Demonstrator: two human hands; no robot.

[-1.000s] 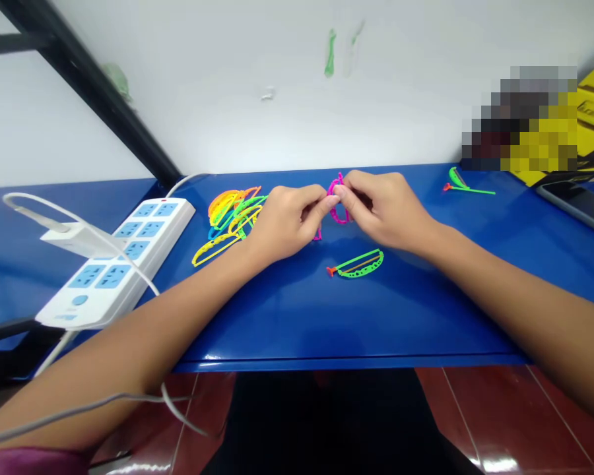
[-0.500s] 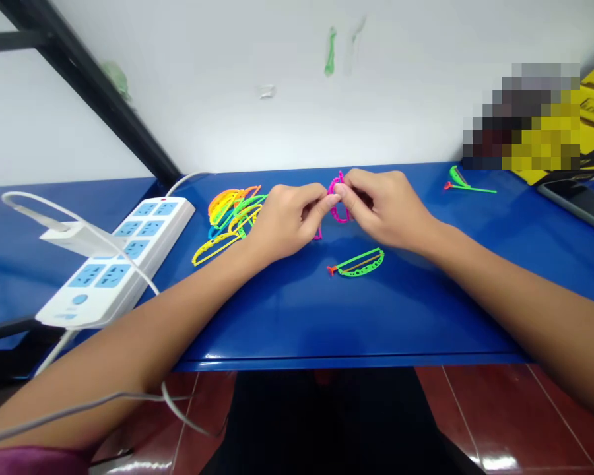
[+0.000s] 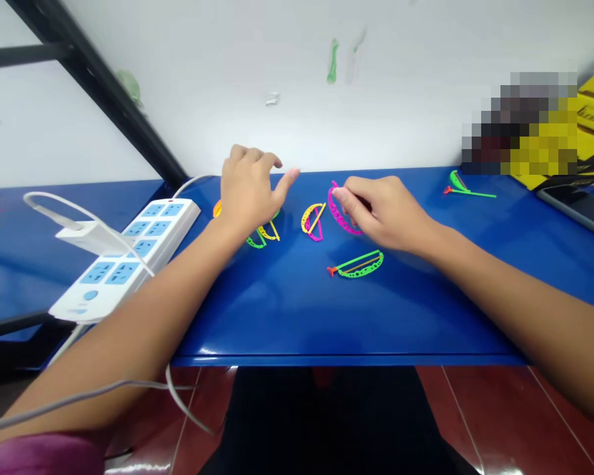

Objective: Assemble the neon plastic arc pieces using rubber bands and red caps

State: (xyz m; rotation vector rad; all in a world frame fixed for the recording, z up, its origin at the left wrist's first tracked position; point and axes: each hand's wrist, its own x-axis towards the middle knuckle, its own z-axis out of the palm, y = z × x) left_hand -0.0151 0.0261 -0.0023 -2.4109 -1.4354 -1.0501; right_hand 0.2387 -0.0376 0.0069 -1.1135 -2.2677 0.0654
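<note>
Blue table (image 3: pixel 327 316), white power strip (image 3: pixel 129 257), left hand (image 3: pixel 250 191) open and empty, right hand (image 3: pixel 389 214) pinching magenta plastic arc (image 3: pixel 340 214)

Blue metal desk (image 3: pixel 297 316) with white power strip (image 3: pixel 148 229), neon plastic bows (image 3: pixel 359 265)

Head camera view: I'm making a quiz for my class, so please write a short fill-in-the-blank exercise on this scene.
1. The right hand touches a ____ plastic arc.
2. The white power strip lies to the ____ of the left hand.
3. The green bow lies on the ____ tabletop.

Missing words: magenta; left; blue.
</note>
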